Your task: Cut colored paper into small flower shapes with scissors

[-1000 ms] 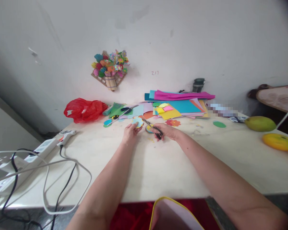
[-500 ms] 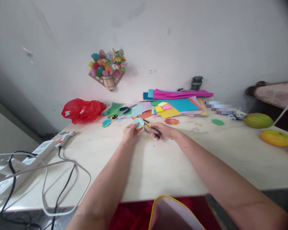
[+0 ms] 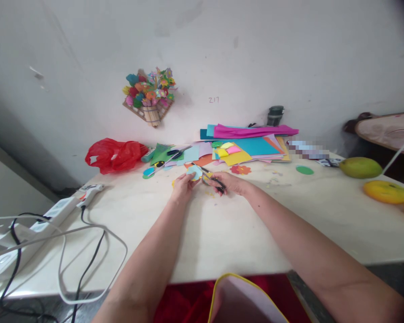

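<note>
Over the middle of the table, my left hand (image 3: 183, 186) pinches a small light blue piece of paper (image 3: 195, 172) with a scalloped edge. My right hand (image 3: 229, 183) is closed round the black handles of a pair of scissors (image 3: 218, 183). The scissors' blades point left and away, spread apart at the paper's right side. Bits of yellow paper show close to the fingers, partly hidden by them. An orange-red flower cut-out (image 3: 240, 170) lies just beyond my right hand.
Stacked coloured sheets (image 3: 261, 147) lie at the back, with a second pair of scissors (image 3: 175, 154) to their left. A red plastic bag (image 3: 116, 154) sits at back left. Mangoes (image 3: 361, 168) are at right; a power strip (image 3: 59, 211) and loose cables lie at left.
Both hands stay in nearly the same place, still holding the paper and the scissors. The light blue paper looks slightly turned; the whole view has shifted a little.
</note>
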`<state>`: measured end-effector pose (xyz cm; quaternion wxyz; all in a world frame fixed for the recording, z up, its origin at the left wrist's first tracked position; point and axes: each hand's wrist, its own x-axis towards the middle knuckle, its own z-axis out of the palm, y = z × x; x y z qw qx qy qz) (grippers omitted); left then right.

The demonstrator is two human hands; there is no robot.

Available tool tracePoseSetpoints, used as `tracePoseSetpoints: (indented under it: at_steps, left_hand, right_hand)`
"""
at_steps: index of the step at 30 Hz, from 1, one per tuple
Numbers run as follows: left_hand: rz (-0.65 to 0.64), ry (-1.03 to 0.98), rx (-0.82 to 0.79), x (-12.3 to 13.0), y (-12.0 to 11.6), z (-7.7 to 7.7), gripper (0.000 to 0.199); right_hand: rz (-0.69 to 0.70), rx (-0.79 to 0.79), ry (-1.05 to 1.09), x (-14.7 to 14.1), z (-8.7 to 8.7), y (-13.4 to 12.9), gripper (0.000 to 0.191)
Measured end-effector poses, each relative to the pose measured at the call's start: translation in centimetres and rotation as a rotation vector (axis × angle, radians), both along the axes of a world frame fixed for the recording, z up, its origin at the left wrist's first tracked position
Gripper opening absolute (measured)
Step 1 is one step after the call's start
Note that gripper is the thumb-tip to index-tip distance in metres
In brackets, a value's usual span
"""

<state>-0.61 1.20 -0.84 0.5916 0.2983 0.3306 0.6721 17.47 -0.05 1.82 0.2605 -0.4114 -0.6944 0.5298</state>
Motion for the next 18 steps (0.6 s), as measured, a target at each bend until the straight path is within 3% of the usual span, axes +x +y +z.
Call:
tracePoseSetpoints:
  at_steps: [18]
  left_hand:
    - [0.008,0.024,0.003,-0.06,0.33,-0.29,0.007]
  right_hand:
    - [-0.01,0.012,-0.005,0.01,0.2,-0.16,0.024]
